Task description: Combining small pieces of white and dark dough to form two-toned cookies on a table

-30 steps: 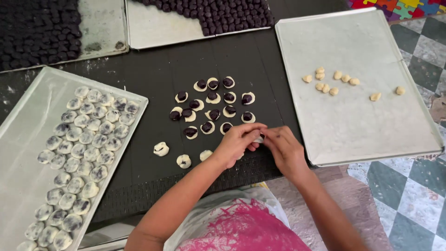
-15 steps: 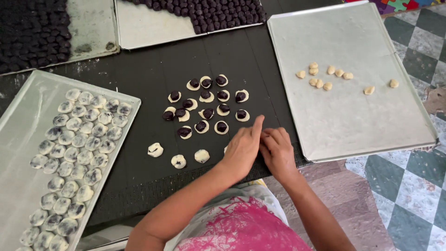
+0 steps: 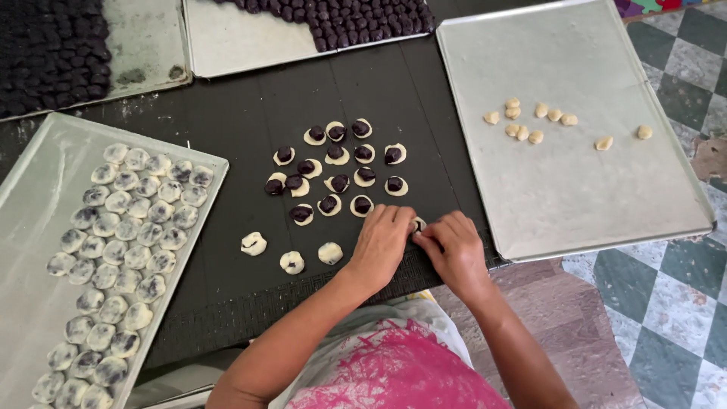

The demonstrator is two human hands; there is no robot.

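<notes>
Both hands meet at the near edge of a black mat that covers the bench. The left hand lies palm down, its fingers curled forward, and the right hand sits just beside it. Between their fingertips is a small piece of pale dough with a dark centre; only a sliver of it shows, pinched from both sides and resting on the mat. The fingers of both hands are closed around it, nearly touching each other.

Just beyond the hands lies a cluster of dough rounds, each flat and pale with a dark ball of filling on top, set close together in loose rows. To the left of the left hand, three closed dough balls lie in a short line on the mat, a little apart from one another.

On the left a metal tray holds many finished pieces, pale with dark patches showing through, packed in rows. On the right a large tray carries a few small pale dough lumps near its far half. Two more trays at the far edge hold dark filling balls, tightly packed.

The person wears a pink and white garment. A checked floor shows at the right.
</notes>
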